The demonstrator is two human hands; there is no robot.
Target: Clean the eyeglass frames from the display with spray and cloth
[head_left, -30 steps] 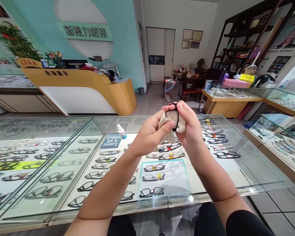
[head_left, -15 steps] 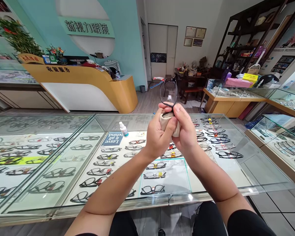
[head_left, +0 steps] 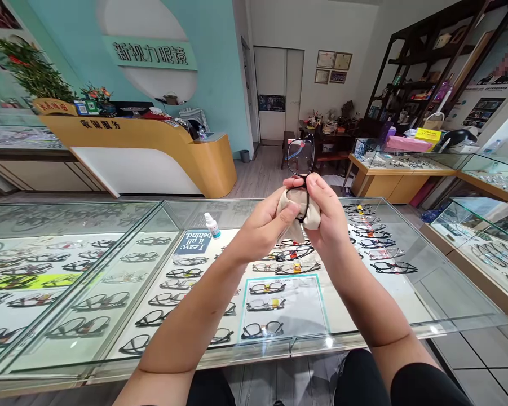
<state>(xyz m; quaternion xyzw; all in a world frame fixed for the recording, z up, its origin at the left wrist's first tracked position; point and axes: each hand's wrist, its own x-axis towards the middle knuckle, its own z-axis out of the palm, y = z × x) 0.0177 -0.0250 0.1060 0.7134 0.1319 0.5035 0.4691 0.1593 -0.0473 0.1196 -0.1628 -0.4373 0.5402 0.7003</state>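
I hold a pair of black-framed glasses (head_left: 301,159) upright in front of me, above a glass display counter (head_left: 423,293). My right hand (head_left: 327,217) pinches the frame at the bridge, with one lens sticking up above my fingers. My left hand (head_left: 264,228) is closed on a beige cleaning cloth (head_left: 298,211) wrapped round the lower lens. Both hands touch each other around the cloth.
A small white spray bottle (head_left: 212,225) stands on the counter top to the left of my hands. Rows of glasses lie inside the case below. A yellow reception desk (head_left: 152,152) is behind, more glass counters (head_left: 406,163) stand at the right, and dark shelves line the far wall.
The glasses and my hands shifted slightly to the left half a second ago, then back right. My left fingers moved over the cloth on the lower lens.
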